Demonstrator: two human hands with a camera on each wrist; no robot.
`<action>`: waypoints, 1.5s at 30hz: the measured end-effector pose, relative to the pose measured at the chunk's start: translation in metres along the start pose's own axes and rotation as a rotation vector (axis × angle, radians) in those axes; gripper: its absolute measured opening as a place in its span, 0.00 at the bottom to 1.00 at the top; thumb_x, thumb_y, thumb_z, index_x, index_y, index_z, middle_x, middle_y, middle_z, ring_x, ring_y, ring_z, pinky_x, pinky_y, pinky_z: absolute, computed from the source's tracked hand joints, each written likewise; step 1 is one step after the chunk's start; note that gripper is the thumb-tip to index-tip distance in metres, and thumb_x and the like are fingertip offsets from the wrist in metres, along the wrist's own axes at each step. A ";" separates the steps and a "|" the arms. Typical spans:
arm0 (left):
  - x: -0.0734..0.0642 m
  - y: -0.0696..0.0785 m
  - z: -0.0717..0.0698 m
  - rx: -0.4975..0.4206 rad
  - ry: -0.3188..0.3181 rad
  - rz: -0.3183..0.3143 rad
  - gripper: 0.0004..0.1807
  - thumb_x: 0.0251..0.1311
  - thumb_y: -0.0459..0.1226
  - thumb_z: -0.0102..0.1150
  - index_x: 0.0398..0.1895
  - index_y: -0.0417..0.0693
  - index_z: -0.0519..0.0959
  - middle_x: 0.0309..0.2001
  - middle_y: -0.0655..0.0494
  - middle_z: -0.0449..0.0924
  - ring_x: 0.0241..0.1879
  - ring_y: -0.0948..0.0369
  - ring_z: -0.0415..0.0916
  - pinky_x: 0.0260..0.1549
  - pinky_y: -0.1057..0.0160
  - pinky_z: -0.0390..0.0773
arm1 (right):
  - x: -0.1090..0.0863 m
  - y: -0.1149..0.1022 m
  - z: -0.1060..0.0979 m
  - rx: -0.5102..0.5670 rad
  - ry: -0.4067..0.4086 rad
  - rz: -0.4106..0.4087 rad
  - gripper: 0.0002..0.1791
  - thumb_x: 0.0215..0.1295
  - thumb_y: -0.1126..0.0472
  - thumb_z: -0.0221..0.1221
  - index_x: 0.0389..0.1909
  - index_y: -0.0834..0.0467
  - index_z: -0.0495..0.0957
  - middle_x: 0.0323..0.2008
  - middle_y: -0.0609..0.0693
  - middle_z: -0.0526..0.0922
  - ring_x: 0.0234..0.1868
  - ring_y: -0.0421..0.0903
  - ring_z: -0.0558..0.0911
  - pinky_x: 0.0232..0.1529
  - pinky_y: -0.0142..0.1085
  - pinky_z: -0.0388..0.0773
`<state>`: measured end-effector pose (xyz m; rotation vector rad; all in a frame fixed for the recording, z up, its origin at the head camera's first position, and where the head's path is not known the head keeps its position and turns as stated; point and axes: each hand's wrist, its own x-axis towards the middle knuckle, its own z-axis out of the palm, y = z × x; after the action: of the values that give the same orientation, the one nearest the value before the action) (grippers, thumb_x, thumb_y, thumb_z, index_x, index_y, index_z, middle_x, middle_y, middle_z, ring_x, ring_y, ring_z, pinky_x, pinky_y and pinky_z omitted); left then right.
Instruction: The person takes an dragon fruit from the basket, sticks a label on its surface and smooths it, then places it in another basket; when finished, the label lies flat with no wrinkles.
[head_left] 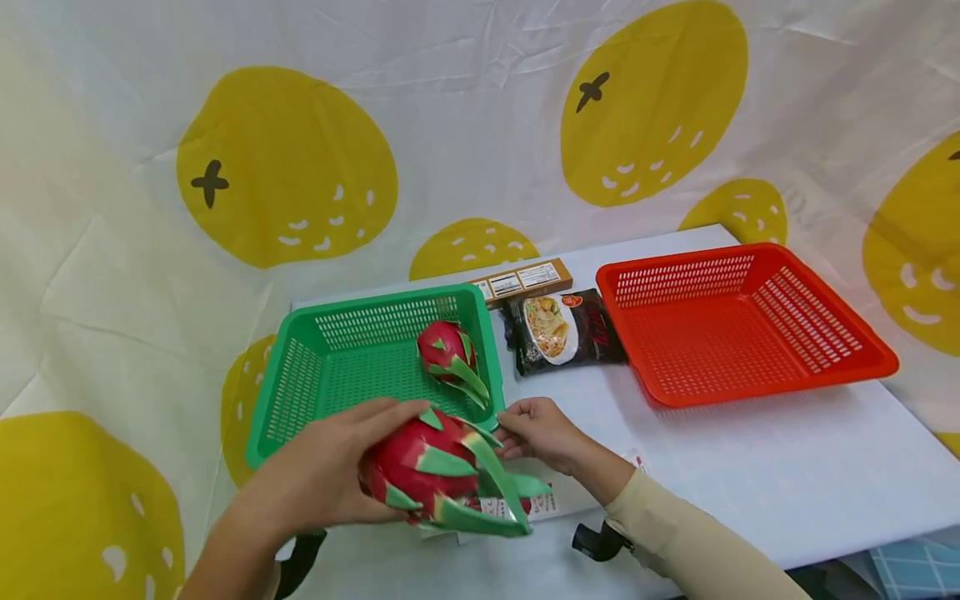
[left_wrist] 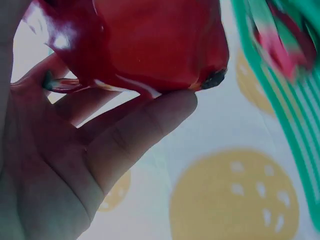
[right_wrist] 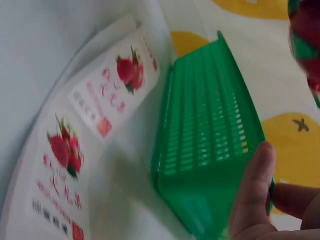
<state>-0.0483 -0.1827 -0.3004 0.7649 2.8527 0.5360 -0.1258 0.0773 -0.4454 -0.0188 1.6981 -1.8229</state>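
Note:
My left hand (head_left: 322, 462) grips a large red dragon fruit (head_left: 423, 462) with green leaf tips, held up in front of the green basket's near side. In the left wrist view its dark end (left_wrist: 215, 79) shows beside the thumb. At the basket's near right corner, my right hand (head_left: 543, 433) pinches the rim between thumb and fingers; the right wrist view shows the fingers at the rim of the green basket (right_wrist: 205, 115). A second dragon fruit (head_left: 444, 346) lies inside the basket, against its right side.
An orange-red basket (head_left: 750, 398) stands at the right. Between the baskets lie a black noodle packet (head_left: 558, 333) and a long brown box (head_left: 525, 279). White packaging printed with dragon fruit (right_wrist: 55, 175) lies in front of the green basket. A patterned curtain (head_left: 480, 125) hangs behind the table.

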 end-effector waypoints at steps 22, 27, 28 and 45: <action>0.049 0.060 0.150 0.042 0.288 -0.094 0.50 0.27 0.64 0.73 0.62 0.65 0.68 0.43 0.62 0.77 0.37 0.62 0.76 0.22 0.62 0.80 | -0.074 -0.018 -0.039 -0.914 -0.353 -0.287 0.52 0.36 0.41 0.74 0.65 0.40 0.58 0.54 0.40 0.71 0.53 0.42 0.71 0.39 0.32 0.79; 0.059 0.059 0.160 0.009 0.439 -0.089 0.50 0.27 0.65 0.73 0.61 0.62 0.69 0.46 0.62 0.77 0.41 0.63 0.77 0.27 0.62 0.82 | -0.070 -0.013 -0.038 -1.127 -0.093 -0.410 0.53 0.28 0.43 0.77 0.61 0.43 0.62 0.50 0.36 0.73 0.50 0.35 0.71 0.38 0.29 0.77; 0.060 0.059 0.161 -0.003 0.464 -0.078 0.51 0.28 0.65 0.73 0.62 0.61 0.68 0.49 0.61 0.77 0.44 0.62 0.76 0.30 0.61 0.82 | -0.069 -0.014 -0.040 -1.121 -0.076 -0.434 0.52 0.27 0.45 0.78 0.60 0.44 0.63 0.50 0.36 0.73 0.49 0.35 0.71 0.39 0.30 0.77; 0.048 0.019 0.198 0.128 -0.050 -0.190 0.43 0.37 0.61 0.71 0.56 0.47 0.74 0.46 0.51 0.75 0.48 0.53 0.71 0.46 0.49 0.74 | -0.043 -0.012 -0.094 -1.152 0.040 -0.432 0.50 0.32 0.54 0.79 0.62 0.48 0.65 0.56 0.47 0.73 0.56 0.47 0.71 0.42 0.39 0.81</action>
<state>-0.0370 -0.0826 -0.4789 0.5091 2.8939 0.3068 -0.1368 0.1803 -0.4327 -0.8732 2.6729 -0.8312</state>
